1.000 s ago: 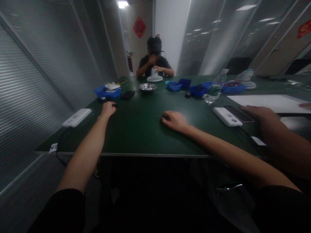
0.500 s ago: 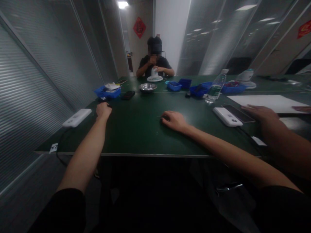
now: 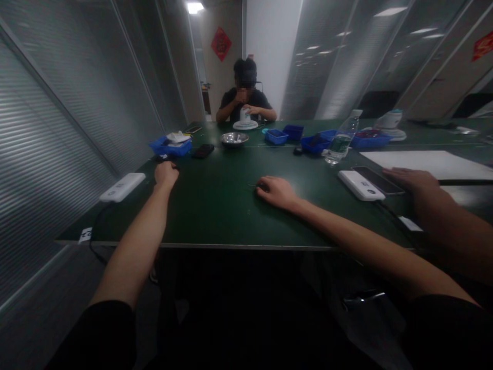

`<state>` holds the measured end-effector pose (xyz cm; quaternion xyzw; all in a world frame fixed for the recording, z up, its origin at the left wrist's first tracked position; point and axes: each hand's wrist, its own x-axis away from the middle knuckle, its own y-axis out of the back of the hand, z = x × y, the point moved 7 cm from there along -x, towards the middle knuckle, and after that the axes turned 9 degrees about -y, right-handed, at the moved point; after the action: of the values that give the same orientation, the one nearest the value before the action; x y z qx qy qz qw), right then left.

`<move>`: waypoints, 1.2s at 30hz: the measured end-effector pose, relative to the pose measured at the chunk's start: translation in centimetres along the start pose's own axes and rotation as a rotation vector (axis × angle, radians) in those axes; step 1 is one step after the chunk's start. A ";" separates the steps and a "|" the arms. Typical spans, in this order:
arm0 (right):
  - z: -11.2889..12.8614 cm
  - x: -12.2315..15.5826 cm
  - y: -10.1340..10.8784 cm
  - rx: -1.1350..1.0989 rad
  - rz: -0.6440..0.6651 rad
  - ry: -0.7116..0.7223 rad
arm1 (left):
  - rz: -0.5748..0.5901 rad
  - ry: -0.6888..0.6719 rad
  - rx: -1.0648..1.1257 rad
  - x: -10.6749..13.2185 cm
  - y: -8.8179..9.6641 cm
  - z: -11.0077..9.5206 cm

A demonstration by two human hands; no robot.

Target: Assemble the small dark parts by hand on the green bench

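Observation:
My left hand (image 3: 166, 173) lies far out on the dark green table (image 3: 215, 216), its fingers curled shut against a small dark object (image 3: 166, 161) that I cannot make out. It sits between a white power bank (image 3: 122, 186) and a black phone (image 3: 203, 150). My right hand (image 3: 276, 192) rests near the table's middle. Its fingers are curled over a small dark thing (image 3: 260, 186) from which a thin rod pokes to the left.
A blue tray (image 3: 170, 145), metal bowl (image 3: 234, 139), blue bins (image 3: 316, 143) and water bottle (image 3: 341, 140) stand farther back. Another person's hand (image 3: 411, 179) lies by a phone (image 3: 375, 179) and white power bank (image 3: 361, 185). Opposite, a person holds a white fan (image 3: 245, 119).
My left hand has slid a little to the left along the table and stays curled. My right hand has not moved. The other person's hand at the right edge has barely shifted.

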<state>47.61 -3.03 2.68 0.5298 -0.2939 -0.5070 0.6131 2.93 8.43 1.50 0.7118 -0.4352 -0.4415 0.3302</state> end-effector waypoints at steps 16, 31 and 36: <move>0.0 0.0 -0.1 0.006 0.018 -0.007 | -0.004 0.023 -0.060 -0.1 -0.3 0.0; 0.0 -0.1 0.0 0.010 0.026 0.000 | -0.035 0.001 0.002 -0.4 -0.1 -0.3; -0.1 -0.1 -0.2 0.020 0.012 0.001 | -0.070 -0.022 0.002 -0.5 0.0 -0.4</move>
<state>47.57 -2.89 2.45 0.5343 -0.3019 -0.5002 0.6108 3.19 8.90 1.87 0.7220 -0.4142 -0.4600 0.3090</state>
